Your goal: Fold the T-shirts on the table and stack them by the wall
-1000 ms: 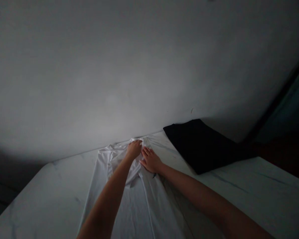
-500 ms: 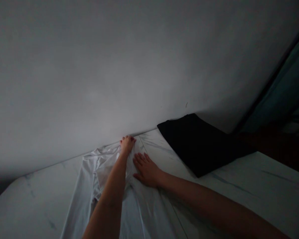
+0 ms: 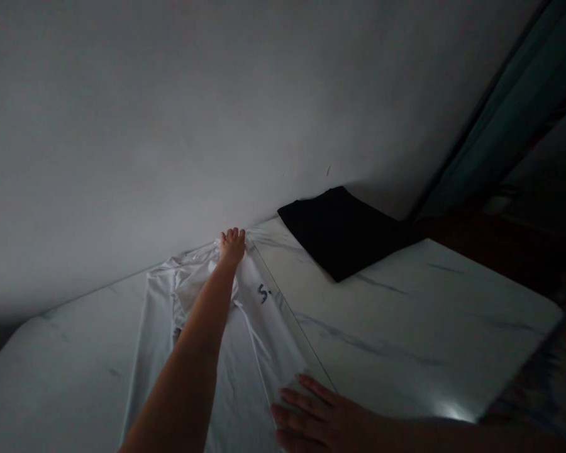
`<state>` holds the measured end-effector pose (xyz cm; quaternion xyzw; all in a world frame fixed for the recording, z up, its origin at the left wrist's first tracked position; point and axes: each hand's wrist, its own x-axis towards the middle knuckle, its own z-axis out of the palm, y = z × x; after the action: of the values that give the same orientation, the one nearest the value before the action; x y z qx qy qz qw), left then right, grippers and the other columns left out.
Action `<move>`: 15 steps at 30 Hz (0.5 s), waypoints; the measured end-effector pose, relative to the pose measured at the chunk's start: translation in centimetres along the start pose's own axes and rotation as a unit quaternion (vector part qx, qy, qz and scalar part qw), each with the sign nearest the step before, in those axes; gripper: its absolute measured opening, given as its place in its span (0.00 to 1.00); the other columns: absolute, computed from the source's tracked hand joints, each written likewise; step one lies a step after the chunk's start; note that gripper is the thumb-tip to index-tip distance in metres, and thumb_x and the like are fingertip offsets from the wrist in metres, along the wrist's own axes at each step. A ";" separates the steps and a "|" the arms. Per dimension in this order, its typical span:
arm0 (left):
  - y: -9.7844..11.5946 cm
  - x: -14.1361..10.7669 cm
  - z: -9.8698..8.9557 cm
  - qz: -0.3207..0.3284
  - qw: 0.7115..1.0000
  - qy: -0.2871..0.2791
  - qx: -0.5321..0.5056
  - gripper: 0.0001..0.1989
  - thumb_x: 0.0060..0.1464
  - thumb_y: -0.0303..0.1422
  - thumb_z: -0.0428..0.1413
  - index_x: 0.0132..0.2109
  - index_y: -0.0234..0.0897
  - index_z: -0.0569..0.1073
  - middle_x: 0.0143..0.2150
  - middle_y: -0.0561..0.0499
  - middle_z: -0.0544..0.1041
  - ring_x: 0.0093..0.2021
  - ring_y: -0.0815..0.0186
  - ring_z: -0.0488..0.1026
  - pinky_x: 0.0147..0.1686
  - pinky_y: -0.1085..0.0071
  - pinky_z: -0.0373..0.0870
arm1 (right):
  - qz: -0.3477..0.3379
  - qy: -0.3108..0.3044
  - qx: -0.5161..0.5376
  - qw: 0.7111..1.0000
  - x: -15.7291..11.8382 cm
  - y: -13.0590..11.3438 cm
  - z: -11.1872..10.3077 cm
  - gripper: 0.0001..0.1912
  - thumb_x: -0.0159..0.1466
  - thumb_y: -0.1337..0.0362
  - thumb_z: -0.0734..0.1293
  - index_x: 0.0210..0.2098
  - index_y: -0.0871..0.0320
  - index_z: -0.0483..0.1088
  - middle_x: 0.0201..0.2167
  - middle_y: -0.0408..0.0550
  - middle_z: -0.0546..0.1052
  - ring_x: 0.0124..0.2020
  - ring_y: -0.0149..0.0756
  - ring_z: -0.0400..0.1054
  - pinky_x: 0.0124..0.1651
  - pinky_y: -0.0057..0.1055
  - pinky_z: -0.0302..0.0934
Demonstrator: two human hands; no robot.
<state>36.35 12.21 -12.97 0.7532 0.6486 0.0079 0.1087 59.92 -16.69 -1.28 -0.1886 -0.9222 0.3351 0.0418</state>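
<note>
A white garment [image 3: 245, 352], which looks like a pair of trousers, lies stretched along the table toward me, its top end by the wall. My left hand [image 3: 233, 245] is closed over its upper right corner, fingers curled on the cloth. A dark mark like a 5 [image 3: 263, 293] shows on the fabric below that hand. Lower down, my right hand [image 3: 318, 418] rests flat and open, fingers spread, on the garment's right edge. My left forearm hides part of the cloth, which is bunched near the top left.
A folded black cloth [image 3: 344, 236] lies at the back right of the white marbled table [image 3: 387, 340], against the wall [image 3: 170, 126]. A thin seam runs beside the garment. A teal curtain [image 3: 504, 107] hangs at the far right, past the table's edge.
My right hand has slid down the garment toward me, uncovering the dark mark. My left hand stays at the top corner. The view has shifted to the right and down.
</note>
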 end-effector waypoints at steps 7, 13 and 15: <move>3.4 -8.2 -3.5 0.059 0.998 0.008 0.001 0.22 0.60 0.35 0.52 0.60 0.37 0.64 0.65 0.37 0.63 0.62 0.47 0.58 0.61 0.49 0.53 | 0.028 -0.029 0.093 0.995 -3.7 -5.9 -3.8 0.35 0.70 0.64 0.60 0.71 0.46 0.39 0.67 0.44 0.57 0.69 0.40 0.47 0.71 0.45 0.44; 6.9 -20.7 -6.7 0.056 0.994 -0.060 -0.067 0.19 0.59 0.37 0.54 0.56 0.37 0.67 0.58 0.40 0.69 0.58 0.50 0.64 0.56 0.51 0.61 | 0.054 -0.038 0.192 0.979 -6.9 -10.7 -3.7 0.27 0.70 0.66 0.59 0.66 0.43 0.56 0.64 0.43 0.64 0.67 0.36 0.53 0.71 0.43 0.44; 7.5 -25.6 -7.6 0.090 0.987 -0.076 -0.105 0.17 0.58 0.37 0.55 0.54 0.39 0.68 0.57 0.42 0.69 0.58 0.52 0.65 0.56 0.52 0.62 | 0.121 0.006 0.248 0.961 -8.7 -11.7 -1.4 0.17 0.70 0.61 0.60 0.55 0.42 0.71 0.52 0.43 0.77 0.58 0.37 0.67 0.66 0.42 0.54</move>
<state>38.45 -12.71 -0.93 0.7913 0.5637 0.0287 0.2350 64.49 -27.37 7.68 -0.2849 -0.7800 0.5548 0.0522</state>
